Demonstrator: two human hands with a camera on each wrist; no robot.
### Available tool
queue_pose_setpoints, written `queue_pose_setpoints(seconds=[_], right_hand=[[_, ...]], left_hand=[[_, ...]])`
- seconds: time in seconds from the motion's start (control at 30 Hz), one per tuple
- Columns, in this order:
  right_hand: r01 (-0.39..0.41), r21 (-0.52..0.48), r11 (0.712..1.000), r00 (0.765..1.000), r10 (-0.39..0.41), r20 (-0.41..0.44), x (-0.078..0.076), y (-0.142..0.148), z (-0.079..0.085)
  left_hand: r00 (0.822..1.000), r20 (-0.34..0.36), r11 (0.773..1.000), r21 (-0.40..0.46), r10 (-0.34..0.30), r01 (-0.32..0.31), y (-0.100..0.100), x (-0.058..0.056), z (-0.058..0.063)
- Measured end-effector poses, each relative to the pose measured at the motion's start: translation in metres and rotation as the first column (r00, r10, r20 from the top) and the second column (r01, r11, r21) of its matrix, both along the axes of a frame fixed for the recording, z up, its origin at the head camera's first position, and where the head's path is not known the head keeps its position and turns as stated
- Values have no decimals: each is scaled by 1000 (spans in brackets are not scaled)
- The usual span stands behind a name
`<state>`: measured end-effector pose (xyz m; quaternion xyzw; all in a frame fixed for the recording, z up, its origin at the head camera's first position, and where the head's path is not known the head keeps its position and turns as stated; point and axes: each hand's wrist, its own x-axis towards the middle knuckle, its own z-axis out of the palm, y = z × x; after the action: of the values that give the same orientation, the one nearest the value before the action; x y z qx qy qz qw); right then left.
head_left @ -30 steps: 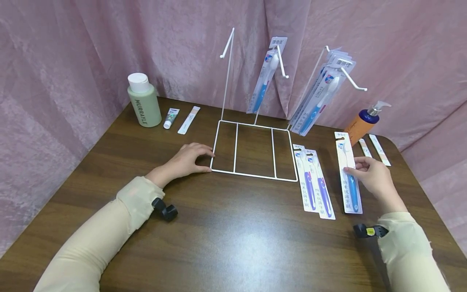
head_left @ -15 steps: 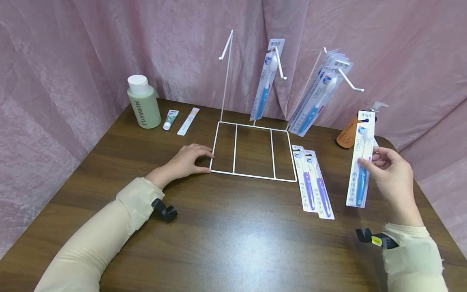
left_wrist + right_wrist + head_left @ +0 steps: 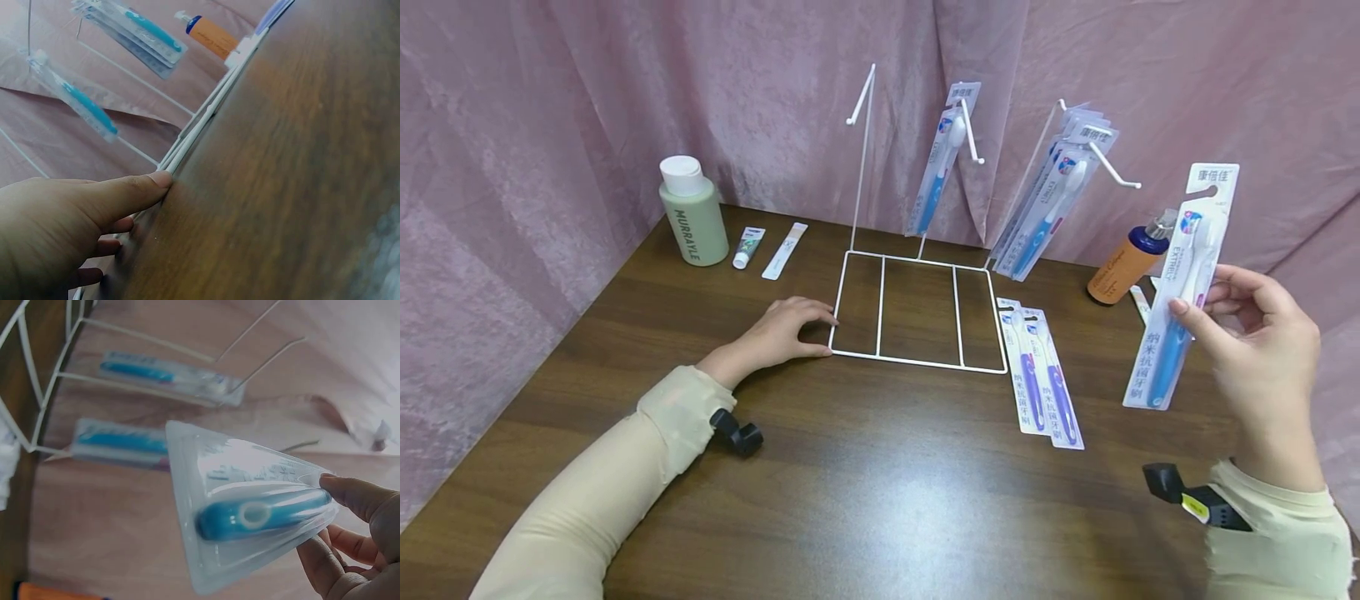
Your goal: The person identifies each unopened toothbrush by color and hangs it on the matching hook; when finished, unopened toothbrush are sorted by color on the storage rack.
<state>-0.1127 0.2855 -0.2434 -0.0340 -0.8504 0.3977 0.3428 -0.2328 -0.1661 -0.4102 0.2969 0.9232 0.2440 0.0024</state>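
Note:
My right hand (image 3: 1262, 350) pinches a packaged blue toothbrush (image 3: 1180, 312) between thumb and fingers, raised above the table's right side. In the right wrist view the handle end of this packaged toothbrush (image 3: 250, 515) points at the camera. My left hand (image 3: 782, 332) rests on the table, with thumb and fingertips touching the front left corner of a white wire display rack (image 3: 917, 362). One packaged blue toothbrush (image 3: 936, 175) hangs on the rack's middle hook, and several more blue ones (image 3: 1048, 208) hang on the right hook. The left hook (image 3: 861, 96) holds nothing.
Two packaged purple toothbrushes (image 3: 1041, 375) lie beside the rack's right edge. An orange pump bottle (image 3: 1120, 271) stands behind my right hand, near narrow white packets (image 3: 1138, 302). A green bottle (image 3: 694, 221), small tube (image 3: 748, 247) and narrow packet (image 3: 785, 252) are at the back left.
My right hand has lifted the packaged blue toothbrush off the table and carried it up and to the right. My left hand has stayed at the rack's corner.

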Motion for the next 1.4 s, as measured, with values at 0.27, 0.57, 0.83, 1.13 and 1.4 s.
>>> queue_pose_setpoints(seconds=[0.27, 0.57, 0.83, 1.13, 1.4], right_hand=[[-92, 12, 996, 992, 92, -85, 9, -28, 19], [-222, 65, 973, 966, 229, -121, 5, -62, 20], [-282, 30, 959, 945, 283, -163, -8, -95, 17], [-274, 84, 958, 948, 284, -145, -27, -119, 3], [-266, 117, 957, 953, 279, -119, -49, -128, -11]], left_hand=[[1000, -11, 1000, 5, 2, -2, -1, -1, -2], [1000, -12, 1000, 5, 2, -2, -1, -1, -3], [1000, -11, 1000, 8, -2, 2, 0, -1, -1], [1000, -7, 1000, 11, -1, 1, 1, 0, -1], [1000, -13, 1000, 10, 0, 0, 1, 0, -1]])
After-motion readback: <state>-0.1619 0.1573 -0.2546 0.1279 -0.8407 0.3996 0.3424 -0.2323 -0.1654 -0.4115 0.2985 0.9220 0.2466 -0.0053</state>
